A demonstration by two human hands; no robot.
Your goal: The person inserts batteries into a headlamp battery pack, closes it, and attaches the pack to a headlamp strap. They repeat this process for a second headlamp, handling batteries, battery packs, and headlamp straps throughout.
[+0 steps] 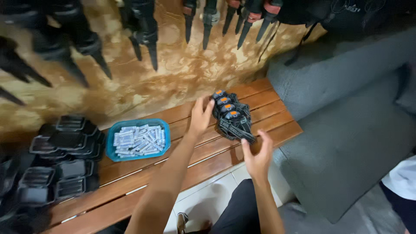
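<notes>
on a slatted wooden bench (pixel 143 173) a bundle of headlamps (pixel 232 119) lay bunched together, black with orange tops, their straps looped around them in a loose heap near the bench's far end, just beside a grey sofa (pixel 346 130). the left hand (pixel 200 117) rested against the near-left edge of the bundle with its fingers held close together and bent over the lamps, seemingly steadying the heap so it would not slide. the right hand (pixel 258 155) reached in from the front edge of the bench, thumb and forefinger pinching a strap at the lower side of the pile, the other fingers slightly spread; whether the strap was truly gripped or only touched was hard to tell through the blur. well to the left sat a blue tray (pixel 113 149) filled with small silvery batteries (pixel 139 140), and further left a stack of black plastic cases (pixel 60 160) crowded the bench end. dark tripod legs (pixel 145 32) hung against the marbled brown wall (pixel 182 78) above.
</notes>
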